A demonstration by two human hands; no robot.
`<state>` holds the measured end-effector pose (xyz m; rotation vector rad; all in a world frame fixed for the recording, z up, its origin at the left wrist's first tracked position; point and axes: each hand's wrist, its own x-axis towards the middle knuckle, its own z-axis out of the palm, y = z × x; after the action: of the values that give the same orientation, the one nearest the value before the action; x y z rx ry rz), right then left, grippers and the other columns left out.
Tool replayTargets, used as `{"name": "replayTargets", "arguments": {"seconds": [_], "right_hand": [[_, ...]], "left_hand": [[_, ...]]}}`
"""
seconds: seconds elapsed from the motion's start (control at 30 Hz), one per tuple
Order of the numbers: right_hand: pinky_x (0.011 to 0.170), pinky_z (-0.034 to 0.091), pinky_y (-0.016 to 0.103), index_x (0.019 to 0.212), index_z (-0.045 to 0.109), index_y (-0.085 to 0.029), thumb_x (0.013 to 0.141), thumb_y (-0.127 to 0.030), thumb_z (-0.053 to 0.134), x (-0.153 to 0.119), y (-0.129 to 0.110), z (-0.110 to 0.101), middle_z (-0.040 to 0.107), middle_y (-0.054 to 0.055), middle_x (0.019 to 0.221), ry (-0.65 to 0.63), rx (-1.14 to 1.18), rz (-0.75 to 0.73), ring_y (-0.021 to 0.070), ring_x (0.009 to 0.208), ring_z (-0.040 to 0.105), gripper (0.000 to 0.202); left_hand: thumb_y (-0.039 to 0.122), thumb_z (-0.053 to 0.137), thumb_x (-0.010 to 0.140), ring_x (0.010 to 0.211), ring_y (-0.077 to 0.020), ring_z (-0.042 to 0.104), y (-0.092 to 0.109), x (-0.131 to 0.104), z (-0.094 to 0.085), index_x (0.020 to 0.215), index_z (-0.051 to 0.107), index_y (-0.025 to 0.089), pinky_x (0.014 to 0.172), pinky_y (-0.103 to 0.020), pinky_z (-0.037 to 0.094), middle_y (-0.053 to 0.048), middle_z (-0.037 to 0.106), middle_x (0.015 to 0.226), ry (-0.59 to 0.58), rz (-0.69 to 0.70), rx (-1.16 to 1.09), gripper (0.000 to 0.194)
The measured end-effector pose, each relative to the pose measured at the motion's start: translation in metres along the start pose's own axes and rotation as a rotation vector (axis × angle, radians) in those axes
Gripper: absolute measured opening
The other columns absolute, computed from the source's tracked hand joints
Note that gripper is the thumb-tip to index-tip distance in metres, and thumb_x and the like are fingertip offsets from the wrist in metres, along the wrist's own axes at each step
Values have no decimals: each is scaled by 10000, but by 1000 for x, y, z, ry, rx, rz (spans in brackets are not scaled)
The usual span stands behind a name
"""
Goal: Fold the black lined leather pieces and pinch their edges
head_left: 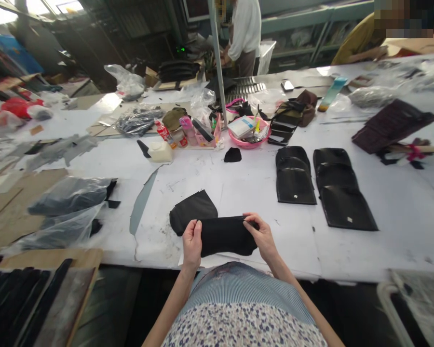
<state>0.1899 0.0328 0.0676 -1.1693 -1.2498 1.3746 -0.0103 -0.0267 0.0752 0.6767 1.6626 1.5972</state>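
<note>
Two pinch grips on a soft-looking black piece [227, 237]

You have the black piece stretched between your hands at the near edge of the white table [253, 185], just in front of your body. Your left hand [192, 243] is closed on its left end, thumb on top by the upper corner. Your right hand [264, 236] pinches the upper right corner, and your hands stand apart with the span of the piece between them. Whether its lower edge touches the table, you cannot tell from this angle.

Expect it to be light, by the look of it: thin, matt, and more like cloth or soft leather than board. The lower edge runs wavy, which suggests it would sag if you held one end alone. It should not be fragile, though hard pulling might stretch it out of shape. The dull face probably gives fair grip; slipping seems a small worry.

The two upper corners look like the best places to hold, with light, even tension. Just beyond it lies a black folded panel [193, 211], partly hidden behind it; similar colour makes their edges easy to confuse.
</note>
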Motion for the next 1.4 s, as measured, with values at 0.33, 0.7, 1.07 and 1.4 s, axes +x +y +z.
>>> {"name": "replayTargets", "arguments": {"seconds": [0.33,0.7,1.07,1.4], "right_hand": [[860,402,337,734,626,-211,688,-434,763,2,3,9,644,24,941,177,215,182,219,919,558,266],[731,411,292,681,631,-199,610,-425,819,5,3,4,628,11,814,210,212,188,179,792,543,303],[752,436,315,660,614,-201,657,-388,778,2,-24,3,622,10,764,-9,77,74,185,774,557,249],[750,426,310,681,623,-205,679,-342,764,0,-36,4,620,0,762,-97,53,55,180,773,560,197]], "left_hand": [[466,676,739,632,-86,484,-4,-1,7,759,514,177,601,-180,424,31,504,697,36,-152,-138,332],[443,663,787,686,-108,553,0,3,0,864,573,163,645,-201,452,5,592,775,-67,-103,-46,304],[371,546,884,877,-198,601,13,16,-27,949,649,199,800,-295,445,-58,646,912,-398,294,603,211],[337,540,888,717,-183,537,31,10,2,755,642,203,717,-290,378,-37,609,720,-468,533,799,215]]}}
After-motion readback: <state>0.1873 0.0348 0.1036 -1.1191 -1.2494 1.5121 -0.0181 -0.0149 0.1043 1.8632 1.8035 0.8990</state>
